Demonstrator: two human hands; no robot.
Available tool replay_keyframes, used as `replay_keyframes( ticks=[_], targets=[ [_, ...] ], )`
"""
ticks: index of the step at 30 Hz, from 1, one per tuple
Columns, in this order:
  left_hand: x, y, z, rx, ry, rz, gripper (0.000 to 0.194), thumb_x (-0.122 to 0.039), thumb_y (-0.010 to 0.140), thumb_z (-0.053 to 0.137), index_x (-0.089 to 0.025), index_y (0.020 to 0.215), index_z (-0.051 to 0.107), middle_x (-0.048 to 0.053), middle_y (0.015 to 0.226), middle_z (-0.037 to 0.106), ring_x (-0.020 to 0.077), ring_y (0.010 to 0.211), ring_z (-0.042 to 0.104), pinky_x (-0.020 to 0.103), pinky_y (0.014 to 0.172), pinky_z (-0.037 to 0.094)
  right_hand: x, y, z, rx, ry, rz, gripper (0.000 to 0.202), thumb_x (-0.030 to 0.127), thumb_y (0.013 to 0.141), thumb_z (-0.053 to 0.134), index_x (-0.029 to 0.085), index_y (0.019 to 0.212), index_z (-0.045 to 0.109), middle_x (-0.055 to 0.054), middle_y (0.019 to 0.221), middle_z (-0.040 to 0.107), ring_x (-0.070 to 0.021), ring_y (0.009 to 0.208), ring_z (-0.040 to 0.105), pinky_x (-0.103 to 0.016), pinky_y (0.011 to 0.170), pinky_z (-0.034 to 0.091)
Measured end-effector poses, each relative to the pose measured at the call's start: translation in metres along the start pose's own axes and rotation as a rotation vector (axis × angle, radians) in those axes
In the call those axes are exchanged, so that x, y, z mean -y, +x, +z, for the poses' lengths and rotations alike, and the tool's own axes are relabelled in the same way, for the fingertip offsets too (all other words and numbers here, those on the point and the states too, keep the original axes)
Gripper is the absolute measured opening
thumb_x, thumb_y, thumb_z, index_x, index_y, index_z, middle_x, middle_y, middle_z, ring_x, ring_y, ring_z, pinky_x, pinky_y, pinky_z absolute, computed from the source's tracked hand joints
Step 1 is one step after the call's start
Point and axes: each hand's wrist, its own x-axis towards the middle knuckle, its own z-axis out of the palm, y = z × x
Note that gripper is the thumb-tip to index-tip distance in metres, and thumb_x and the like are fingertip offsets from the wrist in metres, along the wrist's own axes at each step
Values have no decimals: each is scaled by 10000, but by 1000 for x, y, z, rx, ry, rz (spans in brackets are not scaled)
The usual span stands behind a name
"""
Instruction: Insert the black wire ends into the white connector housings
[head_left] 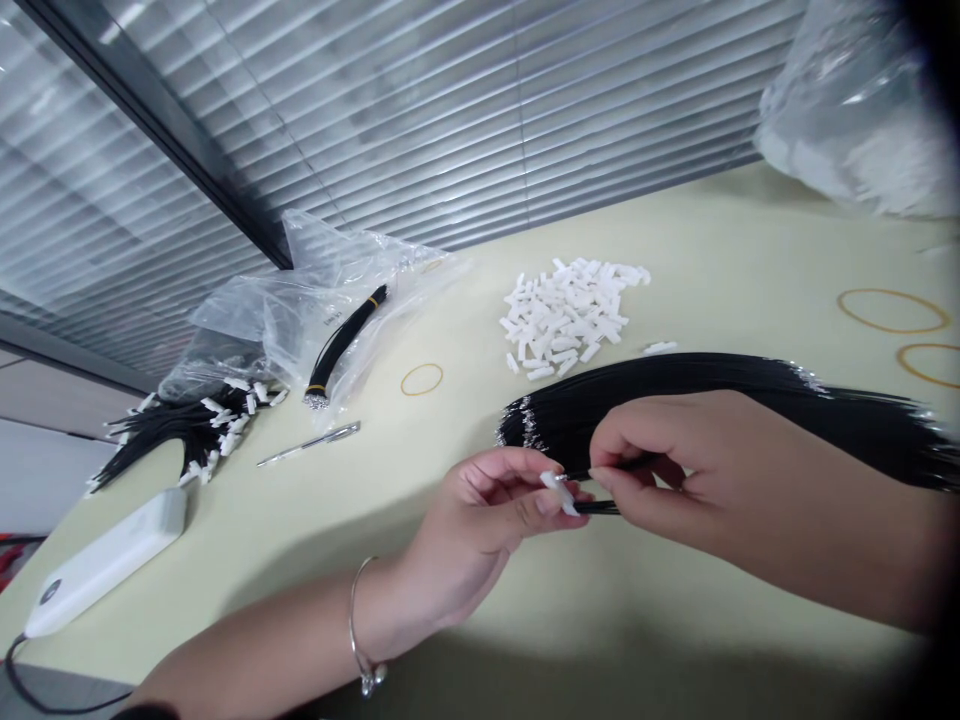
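Observation:
Between the thumb and fingers of my left hand [499, 515] is a small white plastic connector housing [560, 493], tilted. Black wires [598, 508] run out of its lower end toward the right. My right hand [667, 465] pinches a black wire [576, 476] whose metal tip is at the housing; whether the tip is inside I cannot tell. Behind my right hand lies a large bundle of loose black wires [675, 375] with silvery crimped ends, partly hidden by the hand. A pile of white connector housings [566, 310] sits beyond my hands.
To the left lie wires with white housings [161, 435], a clear plastic bag [247, 310], a tied wire bundle [349, 340], a metal pen-like tool [309, 444] and a white corded device [109, 565]. Rubber bands [421, 379] lie about. A plastic bag [862, 120] stands back right, blinds [480, 110] behind.

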Motion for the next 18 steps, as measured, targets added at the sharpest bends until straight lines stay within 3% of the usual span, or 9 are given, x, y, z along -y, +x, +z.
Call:
replay_keyframes(
  ticks=[18],
  targets=[
    [0, 0, -1, -24, 78, 23, 167, -56, 726, 819, -144, 860, 773, 34, 783, 772, 107, 737, 725, 237, 765, 611, 1, 3, 1, -52, -70, -63, 177, 224, 742, 476, 229, 577, 542, 67, 504, 548, -91, 435, 466, -230, 403, 289]
  ],
)
